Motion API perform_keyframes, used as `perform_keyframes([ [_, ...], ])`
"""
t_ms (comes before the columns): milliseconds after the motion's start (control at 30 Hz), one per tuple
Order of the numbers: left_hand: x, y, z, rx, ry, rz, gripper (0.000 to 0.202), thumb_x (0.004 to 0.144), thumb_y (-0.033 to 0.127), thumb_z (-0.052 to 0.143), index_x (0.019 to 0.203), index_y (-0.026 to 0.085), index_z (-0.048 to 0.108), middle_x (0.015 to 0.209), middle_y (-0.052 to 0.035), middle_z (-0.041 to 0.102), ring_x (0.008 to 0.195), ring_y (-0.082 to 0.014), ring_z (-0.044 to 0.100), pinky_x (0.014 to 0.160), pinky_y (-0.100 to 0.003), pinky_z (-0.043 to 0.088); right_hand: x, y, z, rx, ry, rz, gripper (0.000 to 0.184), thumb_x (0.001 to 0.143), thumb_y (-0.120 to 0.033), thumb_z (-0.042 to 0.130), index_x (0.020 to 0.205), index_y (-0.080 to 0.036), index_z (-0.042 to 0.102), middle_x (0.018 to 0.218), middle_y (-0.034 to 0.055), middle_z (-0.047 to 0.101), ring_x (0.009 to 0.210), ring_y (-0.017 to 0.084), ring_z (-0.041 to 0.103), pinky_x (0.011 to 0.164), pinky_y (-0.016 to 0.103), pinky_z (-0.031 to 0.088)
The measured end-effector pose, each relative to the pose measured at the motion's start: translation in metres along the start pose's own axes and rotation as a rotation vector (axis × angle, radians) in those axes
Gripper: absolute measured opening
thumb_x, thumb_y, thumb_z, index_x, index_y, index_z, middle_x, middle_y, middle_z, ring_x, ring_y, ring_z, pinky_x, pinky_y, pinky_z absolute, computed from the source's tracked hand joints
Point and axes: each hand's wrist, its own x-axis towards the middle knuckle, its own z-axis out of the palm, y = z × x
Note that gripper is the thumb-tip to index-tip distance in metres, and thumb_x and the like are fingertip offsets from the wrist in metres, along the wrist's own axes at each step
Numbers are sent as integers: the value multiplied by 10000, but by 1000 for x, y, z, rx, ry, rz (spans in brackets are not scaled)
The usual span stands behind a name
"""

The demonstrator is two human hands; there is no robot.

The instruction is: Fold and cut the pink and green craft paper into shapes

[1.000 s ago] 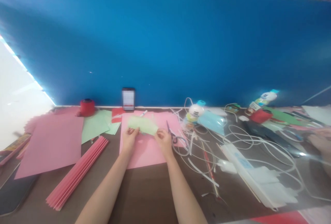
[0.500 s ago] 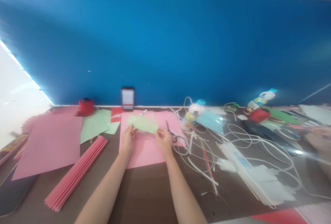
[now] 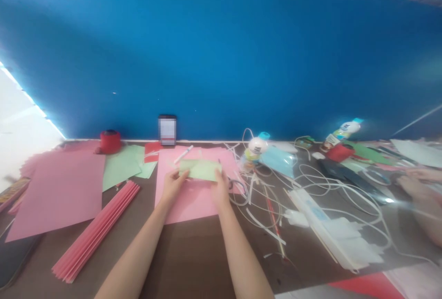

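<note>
A light green strip of paper (image 3: 200,170) is held level between my two hands, over pink sheets (image 3: 193,207) lying on the brown table. My left hand (image 3: 175,184) is closed on its left end, thumb along the near edge. At the right end my right hand (image 3: 221,186) pinches it the same way. Just beyond the strip lies a white pen (image 3: 183,154) on the pink paper. Scissors with dark handles (image 3: 240,187) rest to the right of my right hand, their blades mostly hidden behind it.
Left are a fan-folded pink paper (image 3: 98,230), green sheets (image 3: 120,166) and a red tape roll (image 3: 110,142). A phone (image 3: 167,129) leans on the blue wall. Right lie a glue bottle (image 3: 256,148), looping white cables (image 3: 311,188) and a power strip (image 3: 321,225). Another person's hand (image 3: 414,184) is far right.
The green paper has been turned and now lies straighter and flatter between both hands, a little to the right. The pen shows more fully. The whole view has shifted slightly.
</note>
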Motion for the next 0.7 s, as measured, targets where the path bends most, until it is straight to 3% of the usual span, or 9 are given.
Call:
perform_keyframes([
  [133,0,1,3,26,22,20,268,675,410,646,730,147,651,618,-29,640,594,-165,604,553,-237,447,-7,6,8,19,-92,65,375,583,-344,714,894,-152,630,883,73,682,854,220,628,711,326,518],
  [267,3,-5,4,2,-13,9,283,695,423,625,734,143,644,668,-35,643,623,-165,617,596,-251,472,-3,0,4,-126,-6,94,318,543,-361,737,739,-126,651,679,69,682,629,198,628,565,291,511],
  [500,2,-5,6,-78,-91,-8,302,735,434,583,733,138,642,673,-17,628,661,-153,602,653,-259,473,4,-11,-5,-248,33,-3,462,663,-569,575,727,-116,640,590,53,656,561,192,598,521,282,461],
  [600,2,-5,5,-104,-109,-21,306,733,432,589,735,131,643,699,-24,635,690,-159,609,675,-267,481,7,-5,-7,-181,55,17,472,689,-591,538,698,-125,611,542,32,625,529,179,582,500,276,443],
  [700,5,-6,2,-162,-3,-45,330,710,442,610,817,131,648,759,-37,651,720,-177,632,721,-308,503,11,-3,-10,54,77,72,484,732,-609,463,768,-142,585,538,25,620,488,159,575,479,266,436],
])
